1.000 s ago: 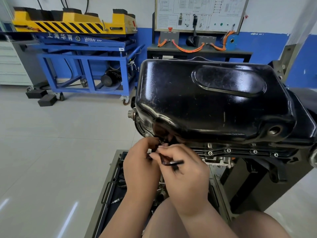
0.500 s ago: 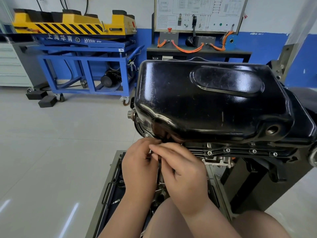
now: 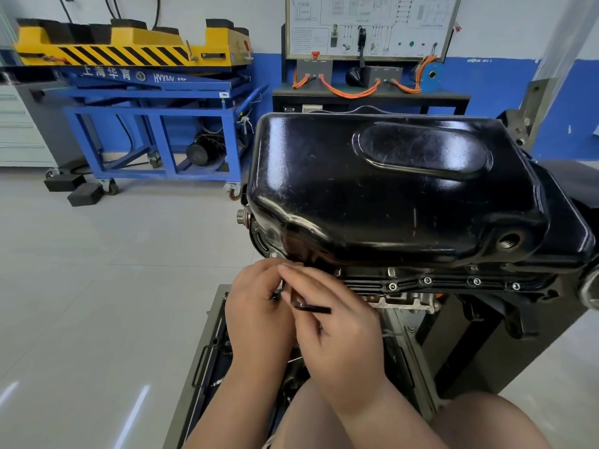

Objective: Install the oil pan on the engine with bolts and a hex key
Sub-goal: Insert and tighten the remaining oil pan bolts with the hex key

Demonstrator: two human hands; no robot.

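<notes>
The glossy black oil pan (image 3: 405, 189) sits upside-down on the engine (image 3: 398, 299), filling the upper right of the head view. Several bolts (image 3: 427, 280) sit along its front flange. At the pan's front-left corner both hands meet. My right hand (image 3: 337, 322) pinches the black L-shaped hex key (image 3: 308, 305), whose short arm sticks out to the right over my fingers. My left hand (image 3: 256, 312) holds the key's upper end with its fingertips against the flange. The bolt under the key is hidden by my fingers.
A grey tool tray (image 3: 207, 358) lies on the floor under my hands. The engine stand (image 3: 492, 322) reaches down at right. A blue and yellow lift table (image 3: 155, 102) and a wiring bench (image 3: 369, 92) stand at the back wall. My knees fill the bottom edge.
The hex key's short arm pointed right a second ago, hung downward between my hands half a second ago, and points right again now. Both hands stay at the pan's front-left corner.
</notes>
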